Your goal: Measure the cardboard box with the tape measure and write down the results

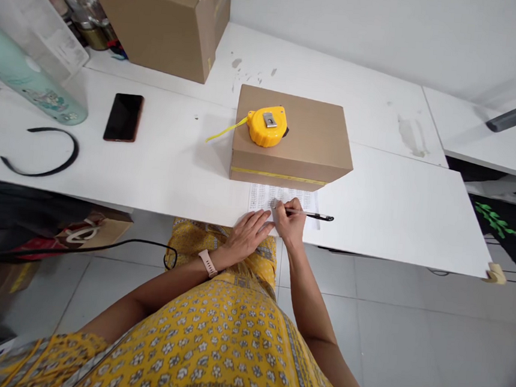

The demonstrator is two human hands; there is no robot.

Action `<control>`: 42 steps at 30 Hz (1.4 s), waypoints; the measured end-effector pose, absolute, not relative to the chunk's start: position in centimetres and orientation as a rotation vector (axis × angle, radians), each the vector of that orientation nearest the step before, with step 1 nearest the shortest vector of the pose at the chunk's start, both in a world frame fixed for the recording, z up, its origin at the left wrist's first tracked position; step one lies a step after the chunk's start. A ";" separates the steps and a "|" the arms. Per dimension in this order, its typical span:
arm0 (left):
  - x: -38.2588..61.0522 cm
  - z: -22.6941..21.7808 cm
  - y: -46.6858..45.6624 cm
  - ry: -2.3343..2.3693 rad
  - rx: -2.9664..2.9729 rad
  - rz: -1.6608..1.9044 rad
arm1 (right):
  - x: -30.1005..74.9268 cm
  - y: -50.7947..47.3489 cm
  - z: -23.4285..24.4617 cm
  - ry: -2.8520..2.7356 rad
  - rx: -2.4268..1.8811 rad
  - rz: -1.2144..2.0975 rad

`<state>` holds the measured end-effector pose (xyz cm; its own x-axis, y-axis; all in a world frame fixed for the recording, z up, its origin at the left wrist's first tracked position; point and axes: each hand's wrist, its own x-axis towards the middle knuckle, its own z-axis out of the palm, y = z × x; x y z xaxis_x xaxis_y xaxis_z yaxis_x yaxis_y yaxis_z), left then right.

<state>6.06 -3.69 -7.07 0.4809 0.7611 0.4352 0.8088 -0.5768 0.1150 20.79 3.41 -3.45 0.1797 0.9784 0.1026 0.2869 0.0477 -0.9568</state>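
A pen (314,215) with a black end is gripped in my right hand (290,221), its tip down on a printed sheet of paper (260,198). My left hand (250,232) lies flat with fingers stretched out at the sheet's lower left edge, beside the right hand. Just beyond the hands stands a closed brown cardboard box (313,126), which hides the far part of the paper. On top of the box rests a yellow tape measure (267,127); a short length of its blade sticks out to the left past the box's edge.
The white table (401,212) runs along a wall. To the left are a phone (123,118), a black headband (69,156) and a mint-green bottle (36,87). A larger open cardboard box (164,26) stands at the back left. A black cable (100,243) hangs below the table's front edge.
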 end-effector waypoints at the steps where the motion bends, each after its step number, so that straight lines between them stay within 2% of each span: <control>1: 6.1 -7.1 -3.7 -1.388 -2.608 -0.688 | 20.8 3.4 -3.5 -1.300 -1.436 0.862; 42: 6.1 -6.7 -3.6 -1.374 -2.571 -0.708 | 20.9 3.5 -3.3 -1.269 -1.469 0.815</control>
